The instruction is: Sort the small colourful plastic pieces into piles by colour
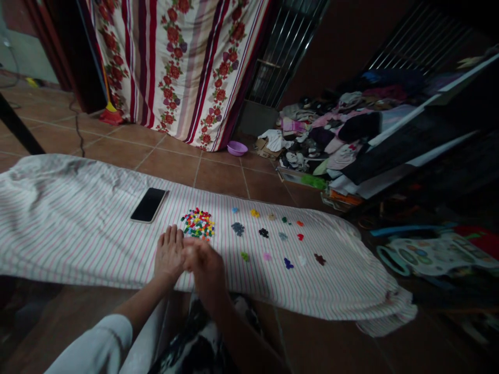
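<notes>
Pile: mixed coloured beads [198, 222] lie on the striped cloth [97, 234], just beyond the hands, with the phone [148, 205] to their left.
Left hand [170, 254]: back up, fingers stretched forward near the pile; whether it covers or pinches anything cannot be told.
Right hand [205, 265]: fingers bent in, meeting the left by its thumb; its grip is blurred, so a held bead cannot be told.
Colour groups: fourteen small ones lie apart rightward, from grey [238, 229] to brown [319, 259].
Progress: separating looks partly done; the pile, still many-coloured, seems largely left.
</notes>
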A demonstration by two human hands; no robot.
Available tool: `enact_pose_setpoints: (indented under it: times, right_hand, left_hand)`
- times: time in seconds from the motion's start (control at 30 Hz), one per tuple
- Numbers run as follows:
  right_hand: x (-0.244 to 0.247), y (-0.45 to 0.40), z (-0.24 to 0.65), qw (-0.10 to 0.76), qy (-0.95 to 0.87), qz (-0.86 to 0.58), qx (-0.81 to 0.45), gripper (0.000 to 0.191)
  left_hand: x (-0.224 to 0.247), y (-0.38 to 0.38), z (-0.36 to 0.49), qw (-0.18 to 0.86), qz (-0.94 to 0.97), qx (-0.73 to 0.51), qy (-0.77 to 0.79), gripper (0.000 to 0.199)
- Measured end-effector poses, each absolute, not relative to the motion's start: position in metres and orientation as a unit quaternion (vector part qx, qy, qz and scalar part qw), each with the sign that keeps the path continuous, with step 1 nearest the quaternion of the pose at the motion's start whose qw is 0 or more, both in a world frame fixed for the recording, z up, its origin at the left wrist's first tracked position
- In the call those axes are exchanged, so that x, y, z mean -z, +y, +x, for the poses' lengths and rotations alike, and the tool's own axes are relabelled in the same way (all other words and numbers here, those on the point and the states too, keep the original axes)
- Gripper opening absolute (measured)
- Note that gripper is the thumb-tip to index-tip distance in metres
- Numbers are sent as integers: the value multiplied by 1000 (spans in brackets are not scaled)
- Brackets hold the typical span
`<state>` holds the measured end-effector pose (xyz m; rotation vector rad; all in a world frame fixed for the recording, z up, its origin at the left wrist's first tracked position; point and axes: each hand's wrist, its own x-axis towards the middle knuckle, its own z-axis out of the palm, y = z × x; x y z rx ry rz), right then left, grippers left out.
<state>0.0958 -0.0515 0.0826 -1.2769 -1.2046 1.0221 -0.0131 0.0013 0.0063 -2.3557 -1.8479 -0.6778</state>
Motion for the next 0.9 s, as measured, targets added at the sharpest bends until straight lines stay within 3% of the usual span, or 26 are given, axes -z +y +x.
enact_pose_setpoints:
  times: [0.13, 0.4, 0.7, 0.9]
  right_hand:
    - [-57, 12, 132, 585, -479, -582, -300, 35]
    - [-3, 104, 168, 398, -621, -646, -197, 36]
    - [-14, 128, 142, 286, -753, -556, -203, 24]
    - [-20, 104, 149, 296, -758, -512, -275, 37]
  left_hand:
    - [-6, 2, -10, 33, -749, 237, -617, 48]
    - [0, 6, -6, 58, -743, 234, -624, 55]
    - [-4, 6, -5, 58, -747, 209, -628, 53]
    - [-4, 6, -6, 57, -743, 221, -629, 53]
